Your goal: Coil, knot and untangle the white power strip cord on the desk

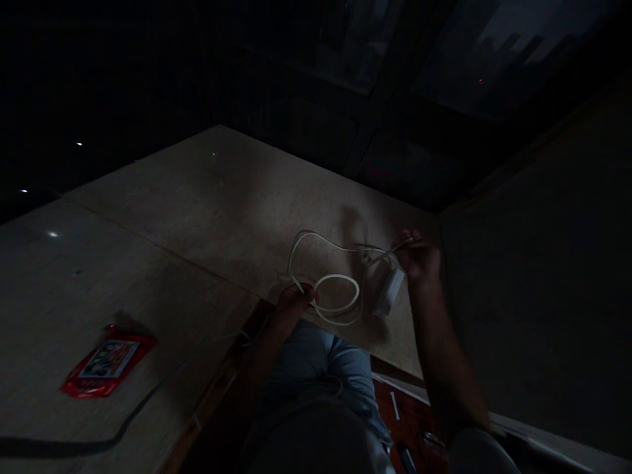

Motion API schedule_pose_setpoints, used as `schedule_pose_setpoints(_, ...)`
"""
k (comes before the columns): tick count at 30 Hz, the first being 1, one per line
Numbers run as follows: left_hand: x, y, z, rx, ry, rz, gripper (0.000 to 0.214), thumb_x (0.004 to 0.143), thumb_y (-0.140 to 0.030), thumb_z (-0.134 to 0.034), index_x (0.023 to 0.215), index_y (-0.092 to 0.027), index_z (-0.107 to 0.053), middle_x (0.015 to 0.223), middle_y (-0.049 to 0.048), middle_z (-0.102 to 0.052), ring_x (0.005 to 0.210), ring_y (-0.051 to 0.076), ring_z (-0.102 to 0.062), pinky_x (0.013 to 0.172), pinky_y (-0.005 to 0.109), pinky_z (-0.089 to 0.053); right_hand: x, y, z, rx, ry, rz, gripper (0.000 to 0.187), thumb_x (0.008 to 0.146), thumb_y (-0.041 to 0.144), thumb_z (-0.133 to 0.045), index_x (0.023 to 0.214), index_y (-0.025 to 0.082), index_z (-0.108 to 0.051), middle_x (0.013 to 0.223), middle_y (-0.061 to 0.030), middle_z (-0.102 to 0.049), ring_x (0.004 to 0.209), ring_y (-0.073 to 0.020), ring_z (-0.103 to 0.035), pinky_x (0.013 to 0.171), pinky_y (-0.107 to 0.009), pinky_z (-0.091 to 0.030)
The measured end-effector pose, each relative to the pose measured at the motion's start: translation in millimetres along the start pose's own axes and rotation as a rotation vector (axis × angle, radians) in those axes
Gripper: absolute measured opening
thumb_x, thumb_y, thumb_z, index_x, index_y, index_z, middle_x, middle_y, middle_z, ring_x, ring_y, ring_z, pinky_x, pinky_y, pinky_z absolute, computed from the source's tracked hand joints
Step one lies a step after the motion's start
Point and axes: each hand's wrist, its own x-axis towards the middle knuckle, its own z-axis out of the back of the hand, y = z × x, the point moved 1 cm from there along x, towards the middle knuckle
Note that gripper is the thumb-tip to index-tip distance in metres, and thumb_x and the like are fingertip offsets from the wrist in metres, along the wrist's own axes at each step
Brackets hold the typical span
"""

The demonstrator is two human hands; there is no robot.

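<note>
My left hand is closed on a white cable near the front edge of the counter, its fingers pinching the base of a loop. Farther right, my right hand pinches a thin stretch of cord. A white box-shaped power adapter hangs or rests just below and left of that hand; the dim light hides which. Cord is bunched in a small tangle between the two hands, above the adapter.
A red packet with a picture label lies at left on the pale counter. A dark strap runs along the lower left. A wall borders the right side. Dark window panes stand behind. Small items lie on the reddish floor.
</note>
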Motion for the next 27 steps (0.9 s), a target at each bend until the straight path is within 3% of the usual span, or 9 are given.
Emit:
schedule_pose_setpoints(4, 0.3, -3.3, -12.5, -0.057, -0.002, 0.02, 0.048, 0.055, -0.055, -0.081, 0.071, -0.016, -0.058, 0.065, 0.0014, -0.064, 0.063, 0.013, -0.058, 0.063, 0.027, -0.046, -36.6, -30.3, -32.9, 0.07, 0.062, -0.144, 0.043, 0.062, -0.007, -0.052, 0.094, 0.021, -0.056, 0.087, 0.0009, -0.066, 0.083, -0.0094, -0.069, 0.075, -0.022, -0.06)
schedule_pose_setpoints(8, 5.3, -4.1, -20.2, -0.196, -0.057, 0.042, 0.051, 0.046, -0.051, -0.089, 0.071, -0.015, -0.062, 0.065, 0.0004, -0.066, 0.059, 0.011, -0.059, 0.06, 0.024, -0.046, -66.9, -35.6, -52.3, 0.138, 0.171, -0.25, 0.041, 0.07, -0.006, -0.053, 0.103, 0.018, -0.06, 0.104, -0.0066, -0.069, 0.105, -0.0144, -0.068, 0.09, -0.028, -0.059)
schedule_pose_setpoints(15, 9.2, -4.4, -33.1, -0.416, -0.033, 0.041, 0.048, 0.044, -0.045, -0.093, 0.073, -0.015, -0.069, 0.072, 0.0012, -0.071, 0.065, 0.012, -0.065, 0.062, 0.023, -0.051, -85.8, -35.9, -59.5, 0.302, 0.097, -0.503, 0.037, 0.073, -0.007, -0.046, 0.102, 0.012, -0.061, 0.108, -0.0118, -0.068, 0.108, -0.0179, -0.069, 0.083, -0.024, -0.062)
schedule_pose_setpoints(19, 9.5, -3.5, -33.8, -0.571, 0.004, 0.045, 0.046, 0.049, -0.042, -0.093, 0.076, -0.015, -0.068, 0.078, 0.0019, -0.073, 0.067, 0.015, -0.068, 0.06, 0.025, -0.053, -85.3, -41.9, -57.4, 0.284, 0.123, -0.496, 0.032, 0.072, -0.004, -0.05, 0.097, 0.01, -0.063, 0.102, -0.012, -0.07, 0.102, -0.019, -0.071, 0.083, -0.023, -0.062)
schedule_pose_setpoints(22, 10.8, -4.0, -30.9, -0.662, -0.05, 0.012, 0.043, 0.051, -0.036, -0.093, 0.078, -0.016, -0.068, 0.077, 0.0004, -0.073, 0.065, 0.014, -0.068, 0.058, 0.023, -0.053, -86.0, -47.8, -51.5, 0.167, 0.162, -0.473, 0.026, 0.071, 0.0, -0.055, 0.091, 0.012, -0.066, 0.098, -0.0105, -0.072, 0.098, -0.0168, -0.071, 0.08, -0.021, -0.061)
schedule_pose_setpoints(25, 12.1, -6.0, -29.0, -0.701, -0.11, -0.001, 0.042, 0.05, -0.035, -0.094, 0.078, -0.016, -0.068, 0.079, 0.0008, -0.074, 0.068, 0.014, -0.069, 0.059, 0.023, -0.055, -90.4, -51.4, -39.4, -0.07, 0.222, -0.363, 0.024, 0.074, 0.013, -0.064, 0.097, 0.016, -0.068, 0.105, -0.0081, -0.072, 0.098, -0.0179, -0.07, 0.078, -0.026, -0.061)
schedule_pose_setpoints(27, 12.7, -7.4, -29.6, -0.7, -0.128, 0.004, 0.04, 0.053, -0.036, -0.093, 0.078, -0.015, -0.069, 0.079, 0.002, -0.075, 0.07, 0.016, -0.07, 0.061, 0.024, -0.056, -94.4, -50.8, -28.2, -0.355, 0.241, -0.25, 0.034, 0.078, 0.03, -0.069, 0.11, 0.02, -0.067, 0.11, -0.0078, -0.07, 0.094, -0.0208, -0.069, 0.074, -0.032, -0.061)
